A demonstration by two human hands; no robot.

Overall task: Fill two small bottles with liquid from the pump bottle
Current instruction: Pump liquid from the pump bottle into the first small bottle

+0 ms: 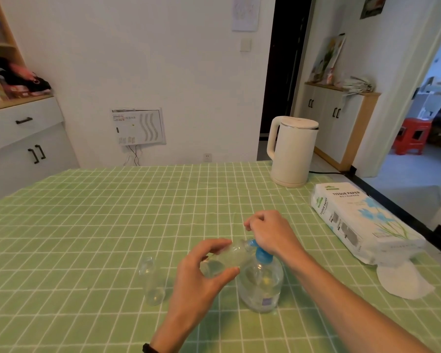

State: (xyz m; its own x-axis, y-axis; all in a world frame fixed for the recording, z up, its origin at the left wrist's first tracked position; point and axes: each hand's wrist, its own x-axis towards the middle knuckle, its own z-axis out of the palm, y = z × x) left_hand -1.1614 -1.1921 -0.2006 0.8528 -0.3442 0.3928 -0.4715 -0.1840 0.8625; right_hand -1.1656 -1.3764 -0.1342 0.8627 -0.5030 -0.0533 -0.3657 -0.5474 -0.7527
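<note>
Pinched in the left hand (pixel 201 271), one small bottle (pixel 224 258) seems part-filled under the pump bottle (pixel 261 284) nozzle the right hand (pixel 267 233) presses; the other bottle (pixel 152 281) waits.

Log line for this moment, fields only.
step: filling first small bottle | left hand: holds small bottle tilted at spout | right hand: on pump bottle head | second small bottle: upright on table, untouched

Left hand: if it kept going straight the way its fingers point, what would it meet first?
Likely the pump bottle, past the small bottle the left hand holds; depth is unclear.
</note>
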